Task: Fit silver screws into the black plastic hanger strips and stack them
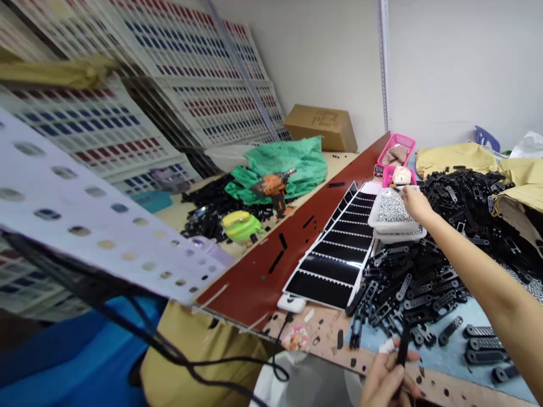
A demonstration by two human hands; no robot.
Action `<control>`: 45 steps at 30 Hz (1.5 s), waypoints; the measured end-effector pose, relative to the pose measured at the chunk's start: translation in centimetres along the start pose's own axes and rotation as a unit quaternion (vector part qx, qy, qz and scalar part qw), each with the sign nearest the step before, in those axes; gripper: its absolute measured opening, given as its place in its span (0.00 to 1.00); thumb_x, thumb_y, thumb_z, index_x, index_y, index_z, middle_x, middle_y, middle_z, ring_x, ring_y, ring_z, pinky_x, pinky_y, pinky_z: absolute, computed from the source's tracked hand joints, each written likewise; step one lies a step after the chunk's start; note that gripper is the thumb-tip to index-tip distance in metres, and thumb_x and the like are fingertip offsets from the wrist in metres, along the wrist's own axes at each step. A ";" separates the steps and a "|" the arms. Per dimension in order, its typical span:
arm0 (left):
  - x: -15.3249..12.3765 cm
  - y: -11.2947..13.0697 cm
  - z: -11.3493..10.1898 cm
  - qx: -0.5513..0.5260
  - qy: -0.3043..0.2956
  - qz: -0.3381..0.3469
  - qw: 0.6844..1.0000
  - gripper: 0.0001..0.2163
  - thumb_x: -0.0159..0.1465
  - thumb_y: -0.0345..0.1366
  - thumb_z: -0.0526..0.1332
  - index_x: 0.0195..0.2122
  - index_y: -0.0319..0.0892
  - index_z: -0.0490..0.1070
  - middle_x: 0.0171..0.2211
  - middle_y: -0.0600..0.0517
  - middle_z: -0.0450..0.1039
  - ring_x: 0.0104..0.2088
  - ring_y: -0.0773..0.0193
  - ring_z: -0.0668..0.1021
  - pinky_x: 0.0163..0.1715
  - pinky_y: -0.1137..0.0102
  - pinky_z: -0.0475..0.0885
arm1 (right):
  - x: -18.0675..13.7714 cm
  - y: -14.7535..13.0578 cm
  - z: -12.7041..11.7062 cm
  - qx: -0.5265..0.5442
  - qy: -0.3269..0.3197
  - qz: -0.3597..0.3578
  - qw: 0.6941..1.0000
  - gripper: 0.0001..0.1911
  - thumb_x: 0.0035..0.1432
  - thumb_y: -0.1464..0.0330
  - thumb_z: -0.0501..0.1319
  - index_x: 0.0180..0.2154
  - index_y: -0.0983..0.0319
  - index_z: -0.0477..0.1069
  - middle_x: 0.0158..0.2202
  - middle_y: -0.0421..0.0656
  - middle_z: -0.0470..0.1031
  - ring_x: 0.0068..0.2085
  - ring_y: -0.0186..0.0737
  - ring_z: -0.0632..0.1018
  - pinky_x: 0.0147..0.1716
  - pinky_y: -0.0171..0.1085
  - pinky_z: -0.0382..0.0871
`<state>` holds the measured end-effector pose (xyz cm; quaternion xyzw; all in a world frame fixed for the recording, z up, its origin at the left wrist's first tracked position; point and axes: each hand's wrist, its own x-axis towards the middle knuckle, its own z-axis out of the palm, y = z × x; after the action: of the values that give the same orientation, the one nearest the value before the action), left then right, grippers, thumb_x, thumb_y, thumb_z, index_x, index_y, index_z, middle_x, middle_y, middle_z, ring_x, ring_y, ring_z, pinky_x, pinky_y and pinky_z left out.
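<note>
My left hand [388, 376], with a white wrap on one finger, is closed around a narrow black strip-like part [403, 347] at the table's front edge. My right hand [416, 204] reaches forward over the white plastic container [399, 232], which holds many small silvery pieces [391, 207]. Its fingers are bent together by the container's far rim; what they pinch, if anything, is too small to make out. A large heap of black slotted parts [424, 297] surrounds the container. Several similar black parts [483, 343] lie in a stack at the lower right.
Left of the container are sheets of black stickers [331, 265] on a red-brown board [246, 282]. Pink baskets [396, 148] stand behind. An orange power tool [274, 186] rests by a green bag [292, 161]. A perforated metal upright [106, 209] and black cables [190, 367] cross the left.
</note>
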<state>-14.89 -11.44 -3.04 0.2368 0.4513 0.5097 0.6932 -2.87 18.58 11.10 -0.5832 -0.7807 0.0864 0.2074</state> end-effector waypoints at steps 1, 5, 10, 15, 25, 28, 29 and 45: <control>-0.3 0.7 0.8 -0.001 0.017 0.004 1.000 0.26 0.53 0.47 0.68 0.50 0.43 0.66 0.41 0.46 0.74 0.23 0.68 0.74 0.18 0.76 0.62 | -1.8 0.0 -0.6 0.010 -0.011 -0.015 1.000 0.18 0.65 0.73 0.45 0.55 0.66 0.59 0.42 0.52 0.76 0.41 0.42 0.76 0.40 0.38 0.66; -1.0 2.9 2.8 0.012 0.027 0.042 0.999 0.26 0.55 0.45 0.65 0.52 0.39 0.64 0.39 0.46 0.74 0.21 0.72 0.71 0.19 0.76 0.62 | -13.1 0.4 -2.5 0.149 -0.039 -0.131 0.979 0.15 0.68 0.65 0.42 0.51 0.61 0.60 0.27 0.39 0.73 0.26 0.35 0.74 0.29 0.33 0.65; -1.5 2.8 3.5 0.055 0.007 0.028 0.998 0.23 0.57 0.44 0.62 0.51 0.38 0.65 0.33 0.51 0.72 0.17 0.77 0.66 0.17 0.77 0.55 | -25.1 1.2 -3.0 0.094 -0.106 -0.225 0.964 0.12 0.67 0.67 0.44 0.40 0.60 0.65 0.26 0.39 0.73 0.23 0.32 0.72 0.23 0.32 0.61; -2.3 1.9 4.4 0.127 -0.037 0.022 0.991 0.21 0.59 0.43 0.59 0.51 0.39 0.66 0.28 0.55 0.68 0.17 0.77 0.63 0.17 0.77 0.54 | -27.5 2.2 -2.2 -0.032 -0.041 -0.260 0.964 0.14 0.68 0.66 0.47 0.32 0.60 0.66 0.23 0.39 0.70 0.23 0.32 0.70 0.22 0.34 0.56; -3.3 2.0 5.4 0.220 -0.070 0.029 0.972 0.21 0.60 0.45 0.58 0.52 0.40 0.66 0.25 0.56 0.65 0.18 0.75 0.62 0.19 0.76 0.57 | -28.8 3.1 -4.3 -0.093 -0.004 -0.264 0.960 0.16 0.67 0.67 0.49 0.26 0.61 0.63 0.19 0.37 0.65 0.20 0.30 0.64 0.21 0.36 0.49; -3.3 2.2 5.8 0.233 -0.079 0.032 0.969 0.20 0.61 0.44 0.58 0.52 0.40 0.67 0.26 0.56 0.66 0.18 0.75 0.62 0.19 0.76 0.57 | -29.0 3.2 -4.5 -0.094 -0.015 -0.271 0.958 0.15 0.66 0.69 0.50 0.26 0.60 0.64 0.19 0.37 0.66 0.20 0.31 0.64 0.21 0.36 0.49; -3.2 2.3 5.9 0.240 -0.080 0.032 0.967 0.20 0.61 0.44 0.58 0.52 0.40 0.67 0.26 0.56 0.65 0.19 0.75 0.63 0.19 0.76 0.58 | -29.1 3.3 -4.5 -0.098 -0.019 -0.273 0.957 0.14 0.65 0.70 0.50 0.26 0.60 0.64 0.20 0.38 0.66 0.20 0.31 0.64 0.21 0.36 0.49; -1.9 1.2 6.4 0.311 -0.141 0.035 0.939 0.18 0.63 0.41 0.56 0.52 0.40 0.66 0.27 0.54 0.67 0.22 0.69 0.67 0.26 0.72 0.65 | -28.6 5.5 -4.8 -0.028 -0.215 -0.187 0.958 0.15 0.66 0.64 0.50 0.30 0.60 0.68 0.21 0.37 0.71 0.20 0.30 0.68 0.22 0.34 0.48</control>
<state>-10.04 -11.89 1.67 0.5256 0.4766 0.3294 0.6229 10.64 -7.32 7.02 -0.3996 -0.9041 0.1479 0.0308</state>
